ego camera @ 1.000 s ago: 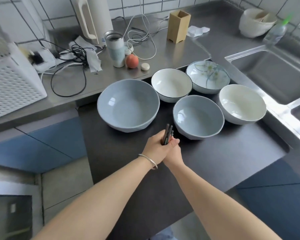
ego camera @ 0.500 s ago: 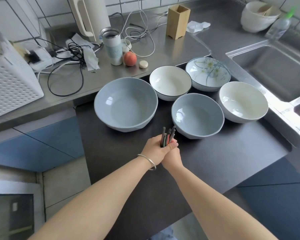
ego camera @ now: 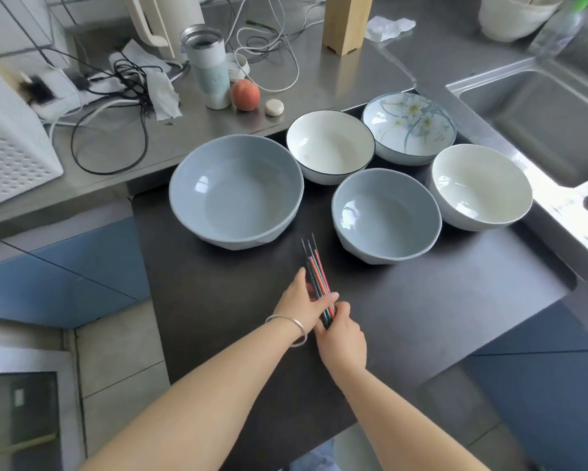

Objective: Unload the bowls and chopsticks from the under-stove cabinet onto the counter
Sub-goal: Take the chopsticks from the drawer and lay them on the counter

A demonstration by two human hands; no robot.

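chopsticks [ego camera: 318,280] lie bundled on the dark bench [ego camera: 421,307], tips toward five bowls [ego camera: 236,192]. we note left grip [ego camera: 306,302] and right grip [ego camera: 341,336] both pinching their near ends.

One head-worn view, looking forward and down

The wide-angle camera sits above the person's forearms and faces steeply down at the dark stove top [ego camera: 217,300], close enough that both arms run in from the bottom edge. Farther off, the steel counter [ego camera: 319,96] fills the upper frame and a sink [ego camera: 540,124] the right (there is only this one view, so nothing is shared).
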